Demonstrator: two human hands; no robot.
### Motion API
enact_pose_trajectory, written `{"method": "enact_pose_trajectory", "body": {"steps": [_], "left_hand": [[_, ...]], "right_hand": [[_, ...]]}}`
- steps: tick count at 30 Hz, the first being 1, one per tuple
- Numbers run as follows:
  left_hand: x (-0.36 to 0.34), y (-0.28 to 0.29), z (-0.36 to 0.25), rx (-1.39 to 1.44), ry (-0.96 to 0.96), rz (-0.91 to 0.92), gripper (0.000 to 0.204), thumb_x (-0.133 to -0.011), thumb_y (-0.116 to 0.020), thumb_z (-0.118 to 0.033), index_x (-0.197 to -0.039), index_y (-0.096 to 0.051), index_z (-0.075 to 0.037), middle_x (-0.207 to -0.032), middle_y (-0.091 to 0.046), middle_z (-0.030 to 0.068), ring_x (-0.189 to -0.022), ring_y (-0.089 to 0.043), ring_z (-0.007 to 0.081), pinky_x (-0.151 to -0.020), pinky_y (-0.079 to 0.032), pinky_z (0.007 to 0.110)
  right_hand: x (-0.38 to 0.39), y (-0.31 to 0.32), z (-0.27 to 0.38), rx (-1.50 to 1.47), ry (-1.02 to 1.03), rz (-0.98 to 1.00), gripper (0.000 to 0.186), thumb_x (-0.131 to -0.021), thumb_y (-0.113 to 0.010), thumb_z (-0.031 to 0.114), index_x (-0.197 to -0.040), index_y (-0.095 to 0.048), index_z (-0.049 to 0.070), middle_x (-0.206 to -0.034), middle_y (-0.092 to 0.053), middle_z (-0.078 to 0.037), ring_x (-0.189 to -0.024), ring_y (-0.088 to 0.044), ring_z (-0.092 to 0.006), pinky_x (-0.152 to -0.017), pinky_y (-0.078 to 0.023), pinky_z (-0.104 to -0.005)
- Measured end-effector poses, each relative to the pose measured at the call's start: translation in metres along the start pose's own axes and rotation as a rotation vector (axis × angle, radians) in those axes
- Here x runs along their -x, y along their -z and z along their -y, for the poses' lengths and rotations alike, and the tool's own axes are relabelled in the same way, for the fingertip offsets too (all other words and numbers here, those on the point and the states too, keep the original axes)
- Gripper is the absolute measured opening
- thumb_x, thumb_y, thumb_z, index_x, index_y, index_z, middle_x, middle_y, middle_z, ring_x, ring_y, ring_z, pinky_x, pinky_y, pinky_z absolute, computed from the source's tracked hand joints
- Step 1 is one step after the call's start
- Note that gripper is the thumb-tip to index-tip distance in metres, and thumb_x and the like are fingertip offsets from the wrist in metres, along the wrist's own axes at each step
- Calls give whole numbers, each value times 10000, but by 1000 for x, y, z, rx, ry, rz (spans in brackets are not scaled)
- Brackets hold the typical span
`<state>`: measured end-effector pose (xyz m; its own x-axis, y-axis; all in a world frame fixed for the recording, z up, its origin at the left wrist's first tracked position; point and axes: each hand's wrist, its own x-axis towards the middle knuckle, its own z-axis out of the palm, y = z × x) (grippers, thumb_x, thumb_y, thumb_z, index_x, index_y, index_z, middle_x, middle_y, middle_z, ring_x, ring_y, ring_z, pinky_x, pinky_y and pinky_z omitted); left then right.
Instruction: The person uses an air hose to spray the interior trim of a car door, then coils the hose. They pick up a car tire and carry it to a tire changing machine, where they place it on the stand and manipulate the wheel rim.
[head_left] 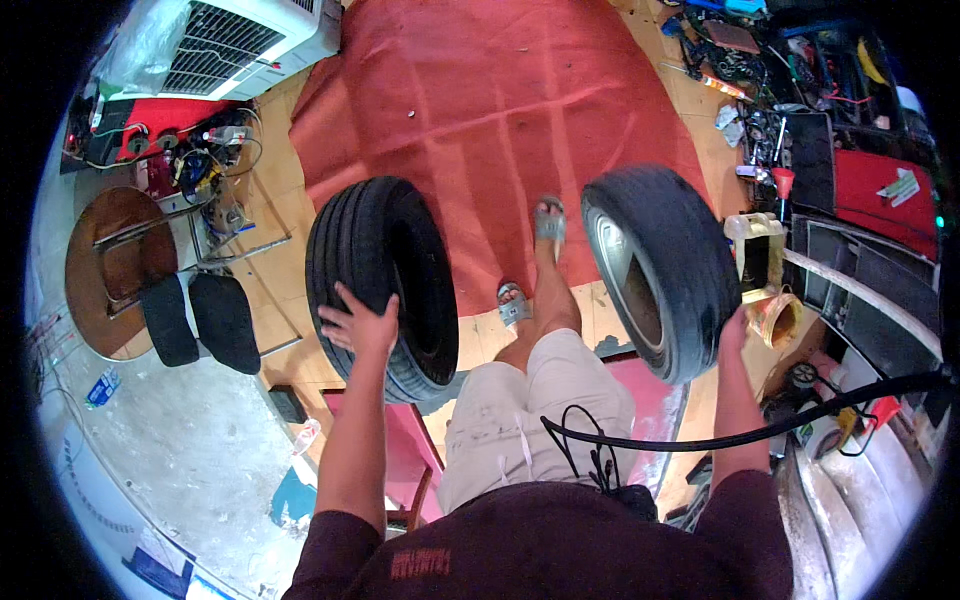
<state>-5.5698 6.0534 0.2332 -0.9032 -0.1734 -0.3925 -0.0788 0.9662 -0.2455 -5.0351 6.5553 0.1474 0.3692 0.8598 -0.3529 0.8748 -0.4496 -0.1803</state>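
Note:
Two black tyres stand upright on either side of my legs. The left tyre (340,260) has a grooved tread and a dark, open centre. My left hand (362,328) lies against its tread with the fingers spread. On the right, the other tyre (690,270) looks greyer and more worn, with a metal wheel rim (622,270) inside it. Against the outer side of that tyre rests my right hand (734,332); its fingers are mostly hidden, so their grip does not show.
A red sheet (500,110) covers the floor ahead. Left are an air cooler (230,50), a round brown tabletop (120,270) and a black chair (222,320). Cluttered tools and a yellowish container (757,255) line the right. A black cable (720,438) crosses near my waist.

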Motion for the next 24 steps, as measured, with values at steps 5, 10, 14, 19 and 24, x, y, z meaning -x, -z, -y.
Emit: {"method": "enact_pose_trajectory", "body": {"steps": [5, 10, 14, 19, 24], "left_hand": [[-139, 70, -106, 19, -260, 73, 976, -887, -618, -661, -1656, -160, -271, -1698, -176, 199, -1490, -203, 574, -1239, -174, 586], [-198, 116, -115, 357, -338, -263, 699, -972, -626, -391, -1525, -423, -15, -1544, -441, 274, -1418, -435, 423, -1198, -314, 475], [-217, 91, -92, 282, -137, -295, 687, -1021, -537, -408, -1559, -363, -18, -1572, -392, 281, -1437, -375, 468, -1202, -278, 533], [-265, 120, -150, 212, -227, -447, 659, -1039, -478, -448, -1575, -365, -82, -1604, -367, 236, -1461, -331, 466, -1210, -257, 546], [-372, 207, -274, 159, -227, -395, 607, -1026, -501, -430, -1533, -455, -100, -1602, -383, 212, -1484, -322, 428, -1215, -252, 550]], "right_hand": [[-14, 13, 229, 305, 556, 158, 757, -1017, -378, 669, -1463, -536, 78, -1381, -575, -271, -1317, -513, -439, -1148, -345, -493], [-69, -2, 286, -326, 457, 505, 654, -1056, -487, 533, -1485, -509, 40, -1434, -565, -91, -1334, -490, -217, -1126, -365, -371], [-109, -60, 277, -351, 200, 684, 780, -1047, -376, 637, -1487, -497, 4, -1466, -564, -118, -1348, -508, -260, -1167, -337, -361], [-7, -95, 496, -362, 242, 426, 722, -1070, -386, 563, -1407, -565, -50, -1393, -620, -190, -1297, -567, -311, -1115, -385, -383], [43, -94, 748, -258, 675, 656, 639, -1051, -485, 506, -1375, -602, -32, -1353, -649, -175, -1260, -595, -280, -1095, -403, -371]]}}
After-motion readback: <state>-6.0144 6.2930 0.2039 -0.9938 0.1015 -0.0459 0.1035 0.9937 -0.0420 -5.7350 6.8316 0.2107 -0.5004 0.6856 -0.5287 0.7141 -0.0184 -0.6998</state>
